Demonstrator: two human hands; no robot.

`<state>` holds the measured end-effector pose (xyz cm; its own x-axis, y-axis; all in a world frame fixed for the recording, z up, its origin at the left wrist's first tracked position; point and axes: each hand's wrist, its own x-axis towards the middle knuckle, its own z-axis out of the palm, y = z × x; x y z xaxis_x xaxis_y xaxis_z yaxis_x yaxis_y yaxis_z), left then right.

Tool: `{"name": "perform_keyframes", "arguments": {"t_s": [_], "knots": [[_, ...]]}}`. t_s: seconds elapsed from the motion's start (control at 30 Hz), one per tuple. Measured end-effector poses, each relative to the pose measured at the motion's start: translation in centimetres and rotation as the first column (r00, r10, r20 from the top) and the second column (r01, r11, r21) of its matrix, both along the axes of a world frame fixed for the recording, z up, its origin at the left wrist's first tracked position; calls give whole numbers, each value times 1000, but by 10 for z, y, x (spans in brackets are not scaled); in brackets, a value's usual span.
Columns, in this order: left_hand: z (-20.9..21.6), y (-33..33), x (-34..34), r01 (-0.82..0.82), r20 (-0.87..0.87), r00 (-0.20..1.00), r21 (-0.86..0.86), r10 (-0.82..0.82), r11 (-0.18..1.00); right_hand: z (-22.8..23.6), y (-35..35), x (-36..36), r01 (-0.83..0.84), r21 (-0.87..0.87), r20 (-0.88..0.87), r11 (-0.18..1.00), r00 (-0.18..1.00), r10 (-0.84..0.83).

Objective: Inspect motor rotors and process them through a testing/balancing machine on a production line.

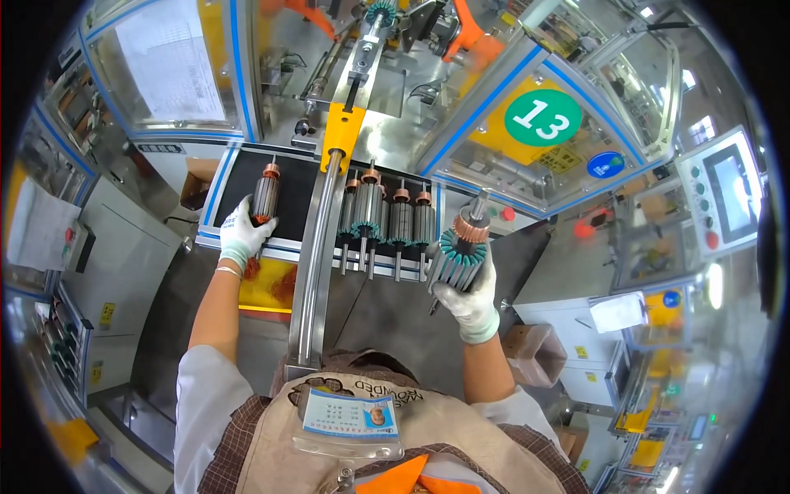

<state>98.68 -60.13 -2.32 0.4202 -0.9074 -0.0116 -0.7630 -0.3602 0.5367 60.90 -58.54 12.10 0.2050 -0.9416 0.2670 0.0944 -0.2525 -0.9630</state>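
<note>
One armature (265, 196) is grasped by left fingers (243, 212) near the belt edge (284, 241), another (457, 253) by right fingers (490, 270) in midair.

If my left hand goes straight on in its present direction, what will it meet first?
Most likely the leftmost motor armature over the black belt, whose near end your left hand seems to grip; beyond it depth is unclear.

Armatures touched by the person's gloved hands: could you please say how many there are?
2: one armature at the left hand, left of the metal rod; another armature in the right hand, right of it.
</note>
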Motion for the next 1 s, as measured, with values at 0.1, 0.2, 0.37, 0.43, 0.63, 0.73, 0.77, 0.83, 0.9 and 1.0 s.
{"name": "perform_keyframes", "arguments": {"t_s": [0.1,0.2,0.37,0.43,0.63,0.73,0.77,0.83,0.9,1.0], "knots": [[0,2,-1,-6,-30,1000,28,7,1000,8,2,-1,13,-38,-81,999,997,-16],[0,1,-1,-16,27,1000,38,15,999,15,-6,4,-97,-142,24,985,995,101],[0,2,1,-7,-8,1000,19,7,1000,38,-27,27,-155,-81,169,985,972,166],[0,3,2,24,1,1000,4,-24,1000,51,-34,38,-223,85,254,971,947,195],[-1,6,5,-9,-34,999,-5,9,1000,88,-64,83,-325,112,190,939,935,300],[1,8,6,13,-4,1000,-25,-13,1000,106,-89,114,-200,-10,137,980,970,200],[2,8,6,7,-12,1000,-29,-7,1000,109,-100,125,-219,-11,137,976,966,218],[5,9,6,2,-19,1000,-20,-3,1000,113,-126,145,-258,44,309,965,922,233],[7,9,6,-4,-25,1000,-12,3,1000,105,-150,164,-217,142,330,966,930,161],[7,10,8,9,-84,996,1,-9,1000,86,-172,179,-280,235,372,931,911,180]]}}
